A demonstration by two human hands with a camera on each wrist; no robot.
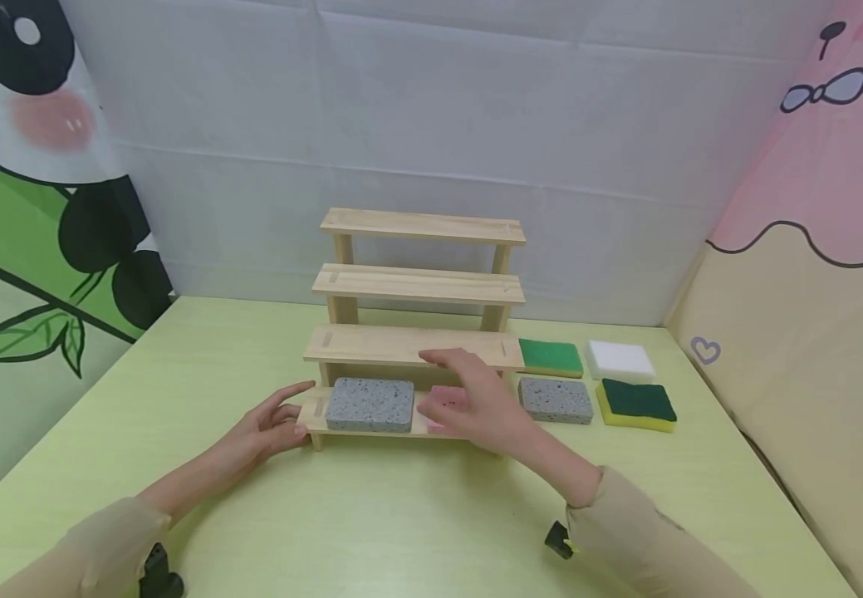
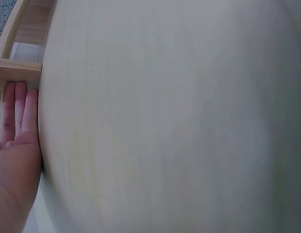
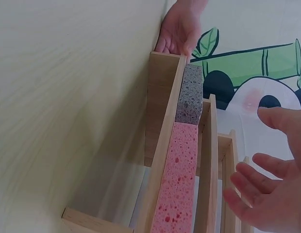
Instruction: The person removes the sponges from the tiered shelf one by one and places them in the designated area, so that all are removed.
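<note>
A wooden step shelf (image 1: 412,283) with stacked tiers stands on the table. On its lowest tier lie a grey speckled sponge (image 1: 370,404) and, to its right, a pink sponge (image 3: 176,179). My left hand (image 1: 262,428) is at the left end of that tier; straight fingers (image 2: 30,111) reach the end support in the left wrist view. Over the pink sponge in the head view is my right hand (image 1: 479,403), partly covering it. In the right wrist view its fingers are spread, apart from the sponge, with nothing between them.
Right of the shelf lie a green sponge (image 1: 553,358), a white sponge (image 1: 620,361), another grey sponge (image 1: 555,400) and a yellow sponge with a dark green top (image 1: 636,404). A pale cloth wall (image 1: 431,108) rises behind the yellowish table (image 1: 371,523), with printed walls at both sides.
</note>
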